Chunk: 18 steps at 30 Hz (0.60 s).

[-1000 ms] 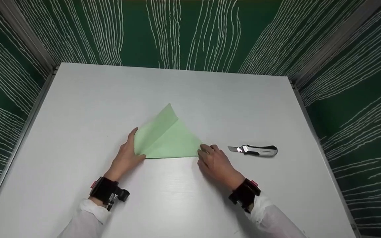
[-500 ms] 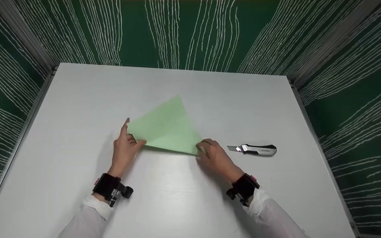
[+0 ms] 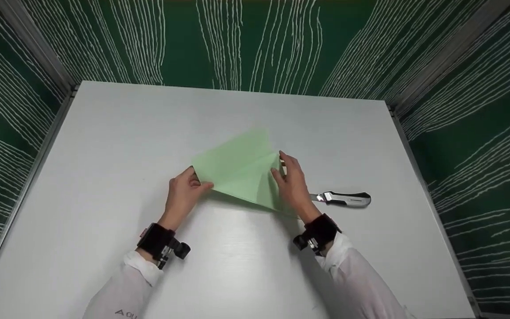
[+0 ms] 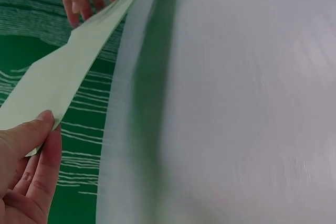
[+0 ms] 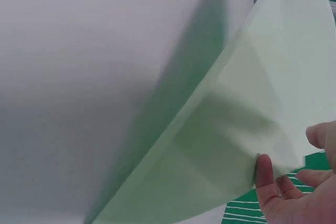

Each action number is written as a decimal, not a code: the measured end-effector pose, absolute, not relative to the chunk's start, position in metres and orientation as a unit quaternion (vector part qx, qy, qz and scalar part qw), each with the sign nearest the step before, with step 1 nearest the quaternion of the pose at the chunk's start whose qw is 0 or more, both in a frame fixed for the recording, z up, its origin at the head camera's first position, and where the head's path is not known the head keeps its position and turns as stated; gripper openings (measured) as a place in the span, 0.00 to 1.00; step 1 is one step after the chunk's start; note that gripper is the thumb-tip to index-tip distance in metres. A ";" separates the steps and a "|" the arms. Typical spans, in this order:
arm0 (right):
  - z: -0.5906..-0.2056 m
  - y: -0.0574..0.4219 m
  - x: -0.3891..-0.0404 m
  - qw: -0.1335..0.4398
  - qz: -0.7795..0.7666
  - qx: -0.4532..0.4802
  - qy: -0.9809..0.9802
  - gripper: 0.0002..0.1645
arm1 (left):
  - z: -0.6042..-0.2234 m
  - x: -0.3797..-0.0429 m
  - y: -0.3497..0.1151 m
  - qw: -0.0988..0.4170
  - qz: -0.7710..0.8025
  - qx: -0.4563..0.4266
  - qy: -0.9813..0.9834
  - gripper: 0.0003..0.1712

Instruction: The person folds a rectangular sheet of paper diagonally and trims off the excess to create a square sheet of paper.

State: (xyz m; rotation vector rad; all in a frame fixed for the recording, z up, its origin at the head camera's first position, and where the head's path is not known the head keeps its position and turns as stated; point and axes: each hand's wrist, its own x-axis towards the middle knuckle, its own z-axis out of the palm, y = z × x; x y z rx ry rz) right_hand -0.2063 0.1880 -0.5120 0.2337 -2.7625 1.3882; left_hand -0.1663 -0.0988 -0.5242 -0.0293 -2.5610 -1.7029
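Note:
A light green folded sheet of paper (image 3: 237, 168) is held tilted over the white table, casting a green-tinged shadow in both wrist views. My left hand (image 3: 182, 192) pinches its near left corner; in the left wrist view the thumb (image 4: 38, 127) lies on top and the fingers are underneath. At the right edge, my right hand (image 3: 294, 186) has its thumb and fingers spread apart. The right wrist view shows one fingertip (image 5: 264, 169) against the paper's edge, with the thumb (image 5: 316, 135) over the sheet. The paper's right corner passes partly behind the right hand.
A grey and black utility knife (image 3: 348, 199), blade out, lies on the white table (image 3: 104, 133) just right of my right hand, its tip hidden behind the wrist. Green walls (image 3: 184, 44) with white wavy lines stand around the table.
The paper has lifted and shifted right, with my left hand following it. My right hand has let go of the right corner and moved up along the edge, fingers spreading.

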 end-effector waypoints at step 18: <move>-0.500 0.200 -0.227 0.033 0.554 0.006 -0.832 0.19 | -0.520 -0.174 -0.097 0.009 -0.569 -0.054 -0.821 0.16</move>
